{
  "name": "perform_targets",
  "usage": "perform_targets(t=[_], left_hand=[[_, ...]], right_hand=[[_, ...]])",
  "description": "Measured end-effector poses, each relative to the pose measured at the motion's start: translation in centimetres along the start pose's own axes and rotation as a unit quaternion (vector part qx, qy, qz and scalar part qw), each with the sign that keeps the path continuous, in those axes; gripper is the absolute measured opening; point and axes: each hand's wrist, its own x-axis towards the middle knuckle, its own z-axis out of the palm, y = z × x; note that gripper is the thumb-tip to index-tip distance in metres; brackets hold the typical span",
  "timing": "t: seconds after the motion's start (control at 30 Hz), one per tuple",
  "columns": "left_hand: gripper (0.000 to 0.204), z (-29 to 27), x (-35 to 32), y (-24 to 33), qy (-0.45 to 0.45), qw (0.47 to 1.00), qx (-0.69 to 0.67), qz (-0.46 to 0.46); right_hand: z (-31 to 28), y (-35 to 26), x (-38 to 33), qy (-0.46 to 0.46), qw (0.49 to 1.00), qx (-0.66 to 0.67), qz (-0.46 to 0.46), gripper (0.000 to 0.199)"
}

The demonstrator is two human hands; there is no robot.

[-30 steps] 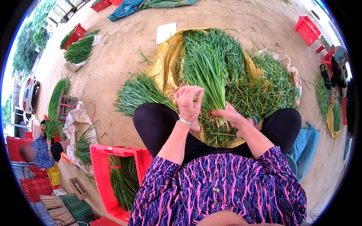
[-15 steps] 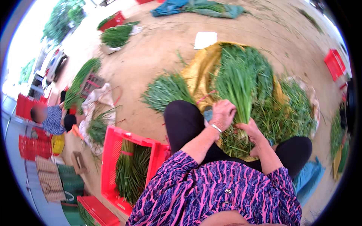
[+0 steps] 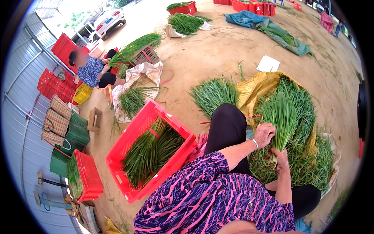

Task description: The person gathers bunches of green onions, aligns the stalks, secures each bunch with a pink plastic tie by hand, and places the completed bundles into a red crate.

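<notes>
A bunch of chives (image 3: 279, 117) slants over the yellow sack's heap in front of the seated person, its leafy tips pointing away and its pale stem ends toward the lap. The right hand (image 3: 281, 159) has its grip clamped around the lower stems, thumb and fingers wrapped about them near the cut ends. The left hand (image 3: 264, 134), with a silver bangle (image 3: 255, 143) at its wrist, is at the left edge of the same bunch, its fingers folded inward; whether that grip is pinching a stalk I cannot tell. Beneath and beyond, loose chives (image 3: 306, 111) lie on the yellow sack (image 3: 248, 95), while a tangle of leaf scraps (image 3: 261, 165) spreads below the hands and off to the right. Another pile of chives (image 3: 215, 95) rests on the ground just left of the sack, beyond the person's bent left knee (image 3: 226, 123). Near that knee stands a red crate (image 3: 189, 142) holding a bundle (image 3: 144, 150) tied with a pink band (image 3: 154, 133). A second red crate (image 3: 91, 175), also with greens inside, is at the lower left near the metal wall (image 3: 17, 128). Farther off at upper left, a co-worker (image 3: 89, 72) in a blue patterned top sits holding long greens (image 3: 132, 48) beside a grey crate (image 3: 146, 55) and a white sack (image 3: 146, 72)
</notes>
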Motion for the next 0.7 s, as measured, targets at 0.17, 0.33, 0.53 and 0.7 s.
perform_targets(t=[0.17, 0.33, 0.53, 0.7], left_hand=[[0.012, 0.3, 0.8, -3.8, 0.152, 0.973, -0.14, -0.102], [0.078, 1.7, -0.4, -8.5, -0.098, 0.906, -0.11, -0.396], [0.149, 2.4, -1.3, -0.6, -0.288, 0.655, -0.503, -0.484], [0.042, 4.0, -0.2, 1.1, -0.087, 0.555, -0.738, -0.375]], right_hand=[[0.0, -1.5, -0.8, 0.026, 0.999, -0.031, 0.004, 0.023], [-1.9, -3.4, -0.7, 0.059, 0.996, -0.053, -0.047, 0.034], [-1.2, -5.2, -1.2, 0.132, 0.899, -0.394, -0.138, 0.057], [3.2, -5.5, -3.0, 0.107, 0.7, -0.702, -0.073, 0.063]])
